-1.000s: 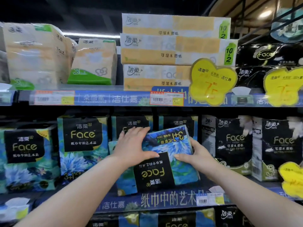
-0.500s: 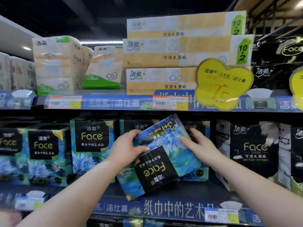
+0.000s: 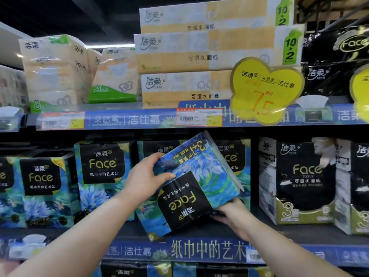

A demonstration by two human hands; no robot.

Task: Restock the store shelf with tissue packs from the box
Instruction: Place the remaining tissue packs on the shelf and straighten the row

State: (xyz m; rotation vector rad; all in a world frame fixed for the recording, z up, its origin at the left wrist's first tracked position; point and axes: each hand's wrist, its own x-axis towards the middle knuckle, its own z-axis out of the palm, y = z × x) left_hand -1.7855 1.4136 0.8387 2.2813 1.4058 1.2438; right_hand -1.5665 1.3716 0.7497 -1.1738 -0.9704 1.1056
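Blue tissue pack (image 3: 194, 182) gripped upside-down and tilted, left hand (image 3: 144, 179) on top edge, right hand (image 3: 231, 214) beneath, fingers closed on it; shelf (image 3: 279, 232) slot unfilled, placement pending.

A single head-worn view is given, aimed forward and slightly upward at the middle shelf (image 3: 199, 251) from close range (both forearms enter from the near bottom edge). The upper shelf (image 3: 119, 119) is seen from below; no second view is provided.
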